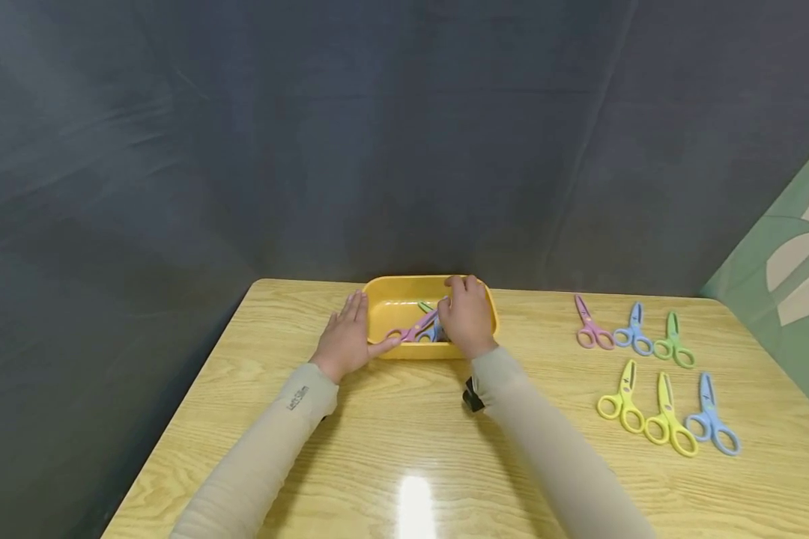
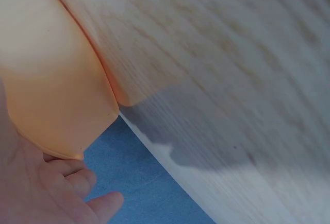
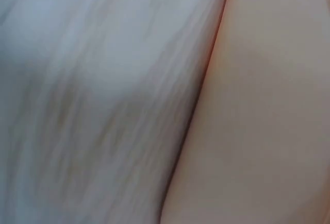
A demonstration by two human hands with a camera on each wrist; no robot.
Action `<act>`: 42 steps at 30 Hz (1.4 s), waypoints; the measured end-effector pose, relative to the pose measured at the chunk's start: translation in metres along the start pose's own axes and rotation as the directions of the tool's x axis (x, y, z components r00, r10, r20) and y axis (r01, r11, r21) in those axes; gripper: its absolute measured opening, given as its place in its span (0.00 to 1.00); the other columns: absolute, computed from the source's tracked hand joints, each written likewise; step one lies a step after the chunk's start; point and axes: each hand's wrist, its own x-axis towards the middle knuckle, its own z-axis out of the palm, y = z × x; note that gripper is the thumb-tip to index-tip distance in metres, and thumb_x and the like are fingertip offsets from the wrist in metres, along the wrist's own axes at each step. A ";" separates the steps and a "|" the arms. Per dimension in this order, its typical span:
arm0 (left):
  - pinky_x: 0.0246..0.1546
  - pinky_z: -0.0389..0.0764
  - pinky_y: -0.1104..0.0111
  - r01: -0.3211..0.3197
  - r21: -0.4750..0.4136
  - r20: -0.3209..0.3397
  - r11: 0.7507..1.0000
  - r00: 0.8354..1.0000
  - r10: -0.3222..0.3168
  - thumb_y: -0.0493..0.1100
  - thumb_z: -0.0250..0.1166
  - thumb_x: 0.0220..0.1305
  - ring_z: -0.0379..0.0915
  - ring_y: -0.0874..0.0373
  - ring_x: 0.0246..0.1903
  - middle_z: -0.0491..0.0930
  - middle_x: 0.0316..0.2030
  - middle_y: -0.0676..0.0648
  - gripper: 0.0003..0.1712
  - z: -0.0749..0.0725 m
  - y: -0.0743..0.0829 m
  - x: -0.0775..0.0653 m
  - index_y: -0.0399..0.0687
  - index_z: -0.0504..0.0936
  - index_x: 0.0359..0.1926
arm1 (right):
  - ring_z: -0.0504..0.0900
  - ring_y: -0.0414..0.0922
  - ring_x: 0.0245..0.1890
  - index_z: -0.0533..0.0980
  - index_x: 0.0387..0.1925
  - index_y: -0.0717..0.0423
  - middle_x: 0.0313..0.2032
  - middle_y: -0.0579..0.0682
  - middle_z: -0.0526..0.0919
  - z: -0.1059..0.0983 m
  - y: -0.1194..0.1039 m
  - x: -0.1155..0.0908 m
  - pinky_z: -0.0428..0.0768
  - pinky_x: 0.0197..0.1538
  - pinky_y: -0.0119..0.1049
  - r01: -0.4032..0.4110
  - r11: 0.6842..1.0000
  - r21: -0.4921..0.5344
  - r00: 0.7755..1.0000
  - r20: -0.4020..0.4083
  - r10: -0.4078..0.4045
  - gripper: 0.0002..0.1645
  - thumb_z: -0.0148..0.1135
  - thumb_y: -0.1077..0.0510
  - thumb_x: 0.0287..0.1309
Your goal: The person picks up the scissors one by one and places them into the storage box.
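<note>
A yellow plastic bin [image 1: 411,351] stands near the table's far edge with purple scissors [image 1: 414,329], blue scissors [image 1: 427,335] and a green tip [image 1: 425,306] inside. My left hand [image 1: 346,336] lies along its left side, fingers straight, thumb over the front rim. In the left wrist view, fingertips [image 2: 106,206] show beside the bin's wall [image 2: 62,95]. Over the bin's right part, my right hand [image 1: 468,318] reaches in with bent fingers, its thumb by the purple scissors' tip. I cannot tell whether it holds anything. The right wrist view shows only bin wall [image 3: 258,105] and table.
On the right of the wooden table [image 1: 377,442] lie two rows of scissors. The far row has purple scissors [image 1: 589,322], blue scissors [image 1: 635,329] and green scissors [image 1: 674,340]. Nearer lie two yellow pairs [image 1: 624,397] and blue scissors [image 1: 711,415]. A dark curtain [image 1: 404,150] hangs behind.
</note>
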 end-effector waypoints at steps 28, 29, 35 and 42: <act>0.74 0.50 0.44 0.014 0.000 -0.018 1.000 1.000 -0.014 0.75 0.58 0.64 0.36 0.43 0.79 0.42 0.79 0.35 0.65 -0.002 -0.010 -0.002 0.31 0.44 0.79 | 0.68 0.73 0.55 0.68 0.58 0.73 0.55 0.75 0.68 -0.082 0.096 0.028 0.70 0.57 0.66 -0.143 0.975 -0.170 0.962 0.208 0.177 0.23 0.48 0.61 0.67; 0.74 0.50 0.44 0.015 0.000 -0.018 1.000 1.000 -0.015 0.75 0.58 0.64 0.37 0.43 0.79 0.42 0.79 0.35 0.65 -0.002 -0.010 -0.003 0.31 0.44 0.79 | 0.68 0.74 0.55 0.67 0.58 0.74 0.55 0.76 0.68 -0.084 0.100 0.027 0.70 0.57 0.67 -0.151 0.972 -0.183 0.955 0.227 0.191 0.23 0.48 0.61 0.67; 0.74 0.49 0.43 0.015 -0.003 -0.016 1.000 1.000 -0.015 0.75 0.58 0.64 0.35 0.43 0.79 0.41 0.79 0.35 0.65 -0.002 -0.008 -0.004 0.30 0.44 0.79 | 0.67 0.80 0.55 0.62 0.60 0.83 0.55 0.83 0.66 -0.098 0.121 0.020 0.72 0.54 0.70 -0.216 0.943 -0.255 0.900 0.322 0.293 0.29 0.47 0.62 0.66; 0.74 0.49 0.43 0.015 -0.012 -0.018 1.000 1.000 -0.015 0.74 0.59 0.64 0.36 0.43 0.79 0.42 0.79 0.35 0.65 -0.005 -0.004 -0.005 0.30 0.44 0.78 | 0.68 0.81 0.53 0.65 0.56 0.85 0.53 0.85 0.68 -0.107 0.146 0.012 0.73 0.53 0.70 -0.277 0.911 -0.305 0.855 0.355 0.379 0.29 0.48 0.61 0.64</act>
